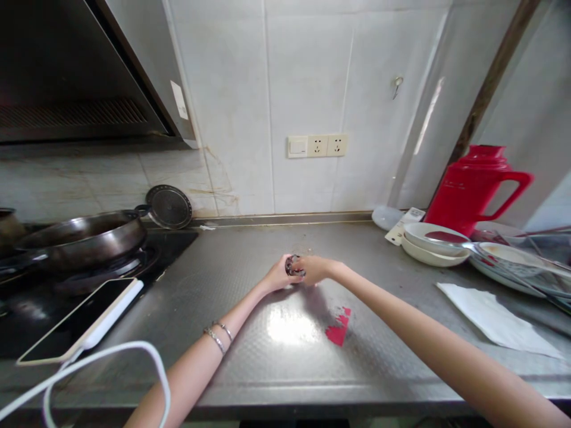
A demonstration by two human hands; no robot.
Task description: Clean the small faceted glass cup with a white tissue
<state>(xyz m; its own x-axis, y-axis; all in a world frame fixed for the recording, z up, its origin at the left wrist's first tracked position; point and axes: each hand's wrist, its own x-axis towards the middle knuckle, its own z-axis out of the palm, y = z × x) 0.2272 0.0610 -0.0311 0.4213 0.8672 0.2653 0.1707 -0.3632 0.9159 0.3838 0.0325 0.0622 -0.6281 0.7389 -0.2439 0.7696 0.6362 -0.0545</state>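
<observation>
At the middle of the steel counter [232, 345], my left hand [277, 274] is wrapped round a small dark, round thing [292, 265] with a patterned or speckled look. Its kind is too small to make out. From the other side, my right hand [316, 270] reaches over with bent fingers pressed to the same thing, covering part of it. Both hands are close together just above the counter. A torn red scrap [339, 328] lies on the metal nearer to me, below my right forearm. Two bracelets circle my left wrist.
At left, a steel pan [89, 238] sits on the black stove [169, 244], with a phone [80, 321] and its white cable [147, 345] in front. On the right are stacked bowls [435, 252], a red thermos [468, 190], dishes and a white napkin [495, 318].
</observation>
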